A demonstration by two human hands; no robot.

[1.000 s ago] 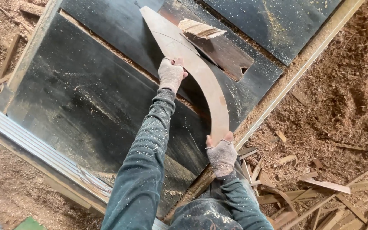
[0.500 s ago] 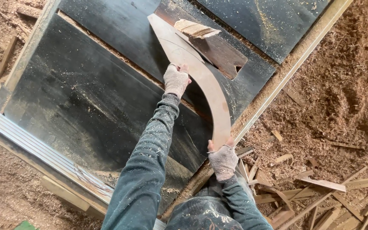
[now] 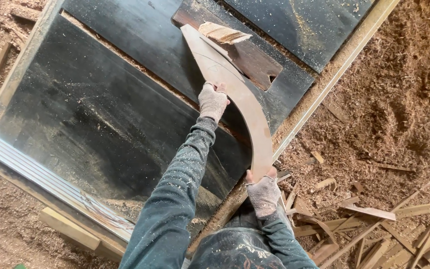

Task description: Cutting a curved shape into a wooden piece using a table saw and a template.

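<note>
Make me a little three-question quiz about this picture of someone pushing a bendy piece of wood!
1. True or false: both hands touch the curved wooden piece.
2. Which hand is at the near end of it: A left hand, B right hand?
3. What covers the ground right of the dark table?

Key: 1 true. 2 B. 3 Sawdust and wood offcuts.
</note>
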